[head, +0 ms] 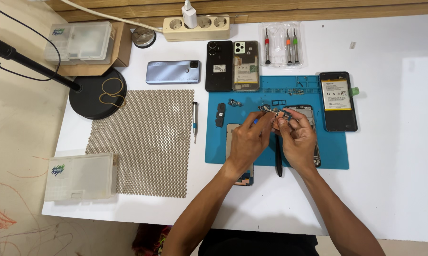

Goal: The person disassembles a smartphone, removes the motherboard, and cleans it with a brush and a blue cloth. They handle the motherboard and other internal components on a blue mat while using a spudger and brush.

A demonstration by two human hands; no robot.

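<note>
Both hands meet above the blue mat's [214, 154] middle: left hand [247, 142] and right hand [297, 142] pinch a small component [275, 113], raised for close work. Opened phone frame [313, 142] lies beneath; black tool [279, 163] rests at the near edge.

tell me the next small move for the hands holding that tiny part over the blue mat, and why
Probably keep both hands low over the blue rubber work mat. The left hand and right hand pinch a small metallic phone part in mid-air, so a slip would land on the mat.

The small part [276, 113] between both hands is too tiny to identify. The hands cover most of the phone frame [313, 137]. The bench [404, 189] is cut off at right.
</note>
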